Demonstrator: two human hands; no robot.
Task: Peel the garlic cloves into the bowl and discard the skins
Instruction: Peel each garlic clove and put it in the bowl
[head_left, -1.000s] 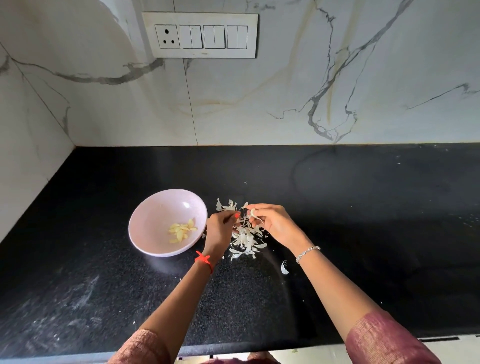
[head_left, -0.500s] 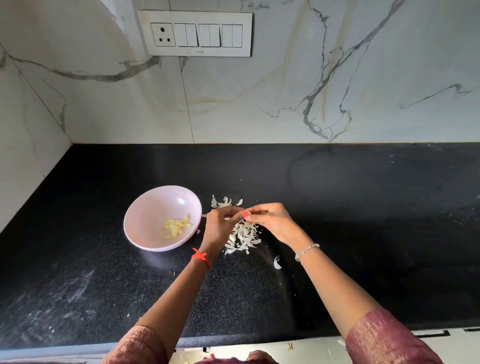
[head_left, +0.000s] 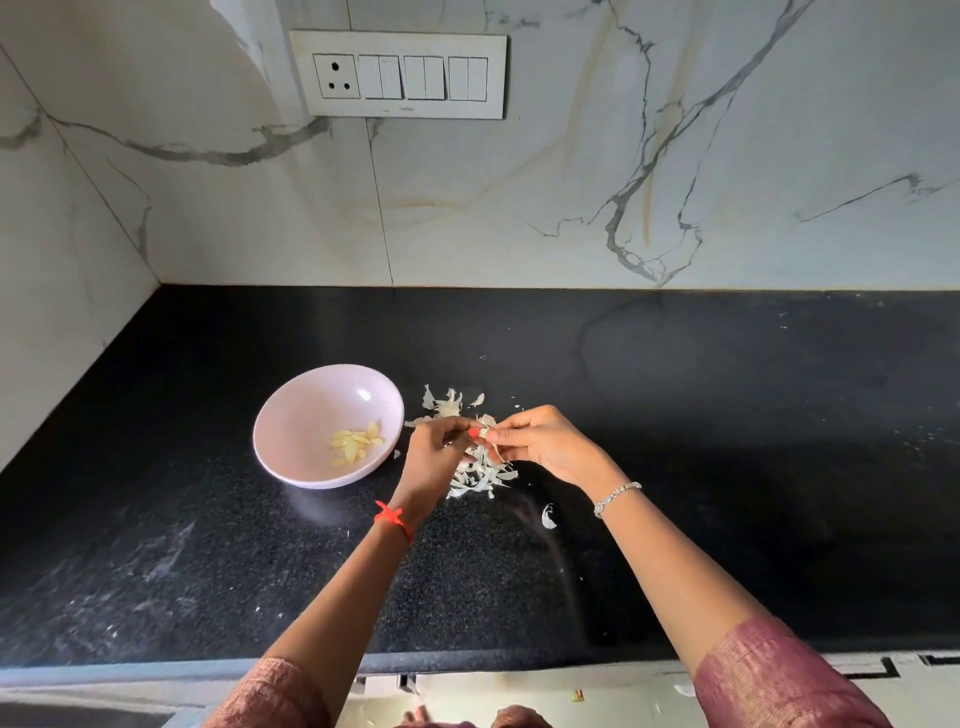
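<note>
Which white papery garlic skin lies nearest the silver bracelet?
The single curled white garlic skin on the black countertop, alone beside the silver chain bracelet; the rest sit heaped in a pile farther back.

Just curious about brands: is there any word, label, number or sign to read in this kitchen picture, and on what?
No text can be read.
Switch plate: tiny dark marks under the switches, too small to read.
Bowl, counter, wall: no writing shows.

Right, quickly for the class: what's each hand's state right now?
Left hand: pinches the garlic clove.
Right hand: pinches the same clove from the other side.
</note>
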